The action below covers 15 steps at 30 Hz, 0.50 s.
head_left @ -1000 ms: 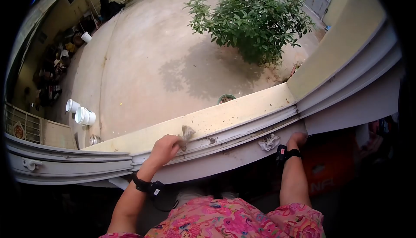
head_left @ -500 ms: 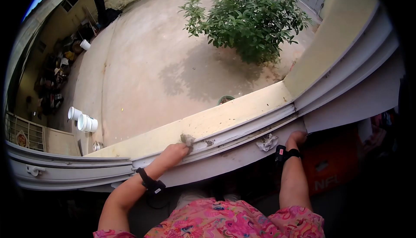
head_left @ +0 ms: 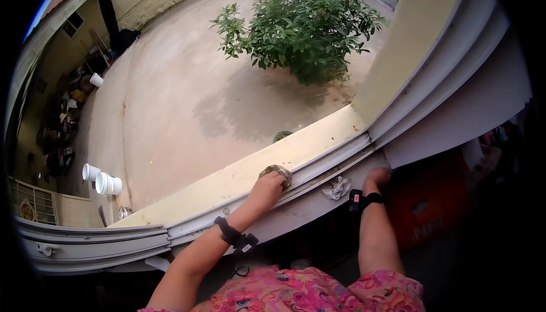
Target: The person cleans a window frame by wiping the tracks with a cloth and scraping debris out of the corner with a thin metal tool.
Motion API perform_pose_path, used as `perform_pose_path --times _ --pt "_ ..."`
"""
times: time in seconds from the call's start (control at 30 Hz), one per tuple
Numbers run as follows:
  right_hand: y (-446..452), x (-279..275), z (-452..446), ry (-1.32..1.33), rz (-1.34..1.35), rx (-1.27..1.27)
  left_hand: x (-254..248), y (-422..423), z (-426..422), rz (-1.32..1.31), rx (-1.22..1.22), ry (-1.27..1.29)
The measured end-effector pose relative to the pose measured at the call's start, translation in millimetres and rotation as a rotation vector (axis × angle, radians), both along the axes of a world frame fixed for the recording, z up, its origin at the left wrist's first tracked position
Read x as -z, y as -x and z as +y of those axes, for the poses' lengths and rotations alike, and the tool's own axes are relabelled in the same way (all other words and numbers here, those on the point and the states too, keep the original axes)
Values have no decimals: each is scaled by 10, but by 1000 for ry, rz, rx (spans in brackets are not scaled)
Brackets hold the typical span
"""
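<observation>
My left hand (head_left: 266,191) is closed on a crumpled, dirt-stained wipe (head_left: 277,171), pressing it against the white window track (head_left: 227,212) beside the cream outer ledge (head_left: 307,144). Dark grime lies along the grooves to the right of it. A second crumpled white wipe (head_left: 336,188) lies on the inner sill (head_left: 301,209), between my two hands. On that sill, close to the right-hand window frame, rests my right hand (head_left: 379,178); its fingers are not distinct. Both wrists wear black bands with a small device.
White curved frame rails (head_left: 438,84) rise at right, and a sliding panel with a latch (head_left: 48,249) is at left. Outside are a leafy bush (head_left: 307,28), white buckets (head_left: 108,183) and a pot rim (head_left: 281,136). A red item with lettering (head_left: 429,215) sits below the sill.
My left hand has slid to the right along the track with the wipe. The view has shifted slightly; my right hand stays on the sill by the frame.
</observation>
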State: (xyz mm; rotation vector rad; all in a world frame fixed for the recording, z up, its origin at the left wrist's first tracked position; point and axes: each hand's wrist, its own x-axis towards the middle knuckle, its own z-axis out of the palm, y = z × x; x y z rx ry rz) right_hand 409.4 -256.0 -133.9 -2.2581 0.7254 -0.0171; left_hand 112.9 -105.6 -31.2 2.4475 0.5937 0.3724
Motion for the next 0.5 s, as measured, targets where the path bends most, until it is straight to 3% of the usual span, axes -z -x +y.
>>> perform_pose_path --times 0.07,0.23,0.3,0.5 --pt "-17 15 -10 12 -12 1 -250 74 33 -44 -109 -22" --pt "4 -35 24 34 -7 0 -395 675 240 24 -45 -14" --pt "-1 -29 32 32 4 6 -298 897 299 192 87 -119" --pt "-104 219 -19 112 29 7 -126 819 305 233 409 -281"
